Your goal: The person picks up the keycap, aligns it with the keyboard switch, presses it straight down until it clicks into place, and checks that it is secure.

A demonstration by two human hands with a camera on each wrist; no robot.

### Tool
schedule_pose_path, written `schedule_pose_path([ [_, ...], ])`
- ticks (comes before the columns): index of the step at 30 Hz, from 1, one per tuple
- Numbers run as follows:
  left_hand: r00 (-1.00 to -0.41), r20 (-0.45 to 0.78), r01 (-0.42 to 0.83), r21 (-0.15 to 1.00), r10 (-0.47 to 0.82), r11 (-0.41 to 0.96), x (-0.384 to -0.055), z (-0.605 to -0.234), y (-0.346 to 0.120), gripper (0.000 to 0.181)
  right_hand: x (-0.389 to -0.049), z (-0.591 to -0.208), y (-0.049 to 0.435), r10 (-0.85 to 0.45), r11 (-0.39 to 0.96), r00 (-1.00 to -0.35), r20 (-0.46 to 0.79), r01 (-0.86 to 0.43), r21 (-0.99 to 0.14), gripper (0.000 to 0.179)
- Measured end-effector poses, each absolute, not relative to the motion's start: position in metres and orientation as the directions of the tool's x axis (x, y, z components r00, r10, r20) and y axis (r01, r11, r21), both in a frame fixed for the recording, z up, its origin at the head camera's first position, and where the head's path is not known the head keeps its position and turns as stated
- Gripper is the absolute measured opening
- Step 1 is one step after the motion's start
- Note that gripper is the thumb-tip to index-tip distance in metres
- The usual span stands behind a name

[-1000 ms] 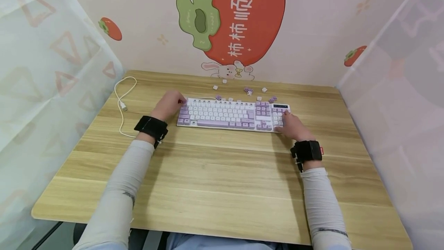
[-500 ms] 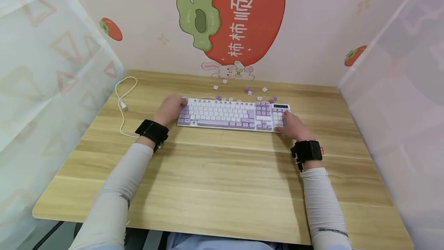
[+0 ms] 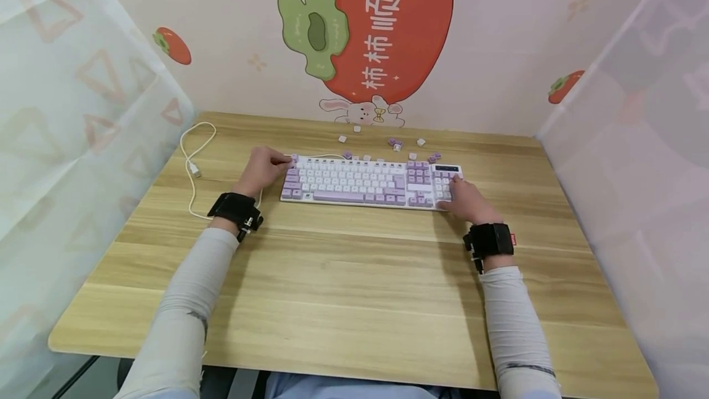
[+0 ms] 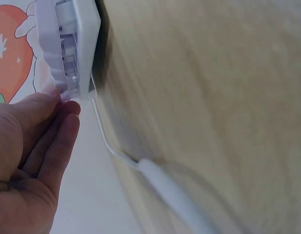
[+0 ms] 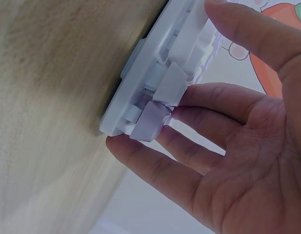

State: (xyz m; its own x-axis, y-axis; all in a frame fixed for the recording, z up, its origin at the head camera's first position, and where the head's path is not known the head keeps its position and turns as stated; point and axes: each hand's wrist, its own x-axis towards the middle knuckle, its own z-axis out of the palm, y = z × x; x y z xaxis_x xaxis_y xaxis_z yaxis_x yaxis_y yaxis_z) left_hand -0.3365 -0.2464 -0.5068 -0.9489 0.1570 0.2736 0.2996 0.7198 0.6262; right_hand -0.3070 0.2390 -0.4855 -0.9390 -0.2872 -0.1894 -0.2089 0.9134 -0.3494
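A white and lilac keyboard [image 3: 354, 182] lies across the back half of the table. My left hand [image 3: 261, 169] is at its far left corner. In the left wrist view, the left thumb and fingers pinch a lilac keycap [image 4: 64, 92] at the keyboard's corner. On the number pad at the other end rests my right hand [image 3: 471, 202]. Its thumb lies toward the near edge, and its fingers are spread and nearly straight. The right wrist view shows those fingertips touching a white keycap [image 5: 172, 85], a lilac keycap [image 5: 151, 122] and the keyboard's corner.
Several loose white and lilac keycaps [image 3: 396, 143] are scattered behind the keyboard. A white USB cable [image 3: 188, 153] curls along the table's left side and passes by the left wrist. The wooden table [image 3: 343, 288] meets a printed wall [image 3: 487, 48] at the back.
My left hand has shifted slightly left and its fingertips now pinch at the corner key; more of the cable shows beside the wrist. The right hand has stayed on the number pad.
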Motion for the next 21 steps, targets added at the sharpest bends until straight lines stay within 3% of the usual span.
schedule_pose_path([
  [6,-0.958,0.219,0.285,0.644,0.186,0.71,-0.336,-0.502,-0.248,0.017,-0.307,-0.484,0.239,-0.301,0.911,-0.937,-0.179,-0.227,-0.346,0.065],
  [11,-0.965,0.166,0.262,0.585,0.202,0.768,-0.336,-0.497,-0.244,0.018,-0.307,-0.485,0.239,-0.309,0.91,-0.934,-0.178,-0.235,-0.342,0.067],
  [15,-0.965,0.141,0.263,0.473,0.223,0.841,-0.336,-0.496,-0.238,0.019,-0.307,-0.487,0.239,-0.318,0.908,-0.932,-0.175,-0.246,-0.339,0.062],
  [21,-0.936,0.144,0.347,0.218,0.322,0.912,-0.327,-0.493,-0.221,0.027,-0.306,-0.485,0.239,-0.309,0.906,-0.933,-0.185,-0.23,-0.355,0.067],
])
